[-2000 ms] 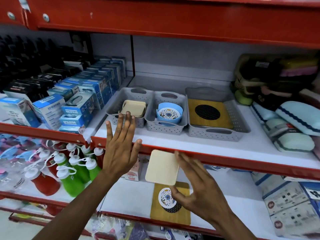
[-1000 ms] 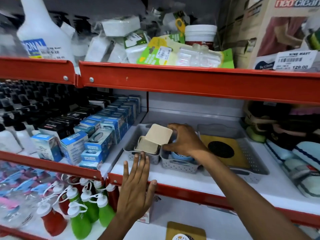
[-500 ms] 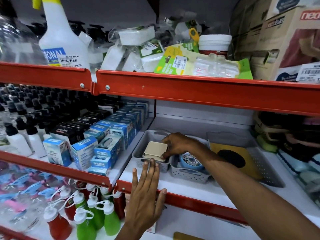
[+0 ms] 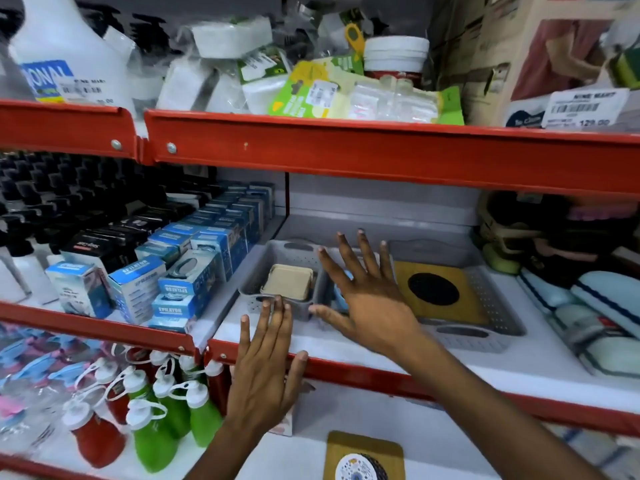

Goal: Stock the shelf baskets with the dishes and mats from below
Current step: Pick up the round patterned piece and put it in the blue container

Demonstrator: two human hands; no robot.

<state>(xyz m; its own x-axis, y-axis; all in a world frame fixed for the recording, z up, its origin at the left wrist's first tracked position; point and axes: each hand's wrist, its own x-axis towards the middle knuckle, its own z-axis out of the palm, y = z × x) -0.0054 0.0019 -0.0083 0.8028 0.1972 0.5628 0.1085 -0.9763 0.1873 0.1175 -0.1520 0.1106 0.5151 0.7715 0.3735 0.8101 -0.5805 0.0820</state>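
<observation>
Three grey baskets stand side by side on the middle shelf. The left basket (image 4: 252, 299) holds stacked cream square dishes (image 4: 288, 282). My right hand (image 4: 367, 292) hovers open over the middle basket, whose blue dish (image 4: 341, 301) is mostly hidden behind it. The wide right basket (image 4: 485, 336) holds a yellow mat with a black round centre (image 4: 436, 289). My left hand (image 4: 266, 365) rests flat and empty on the red shelf edge. On the shelf below lies another yellow mat (image 4: 363, 452) with a patterned round dish (image 4: 360, 467) on it.
Blue boxes (image 4: 187, 282) stand left of the baskets, pale sponges (image 4: 602, 306) to the right. Red and green bottles (image 4: 156, 410) fill the lower left shelf. The red upper shelf rail (image 4: 381, 154) hangs above the baskets.
My right hand brought a cream dish up from below, set it on the stack in the left basket, then let go and drew back with fingers spread. The left hand stayed on the shelf edge.
</observation>
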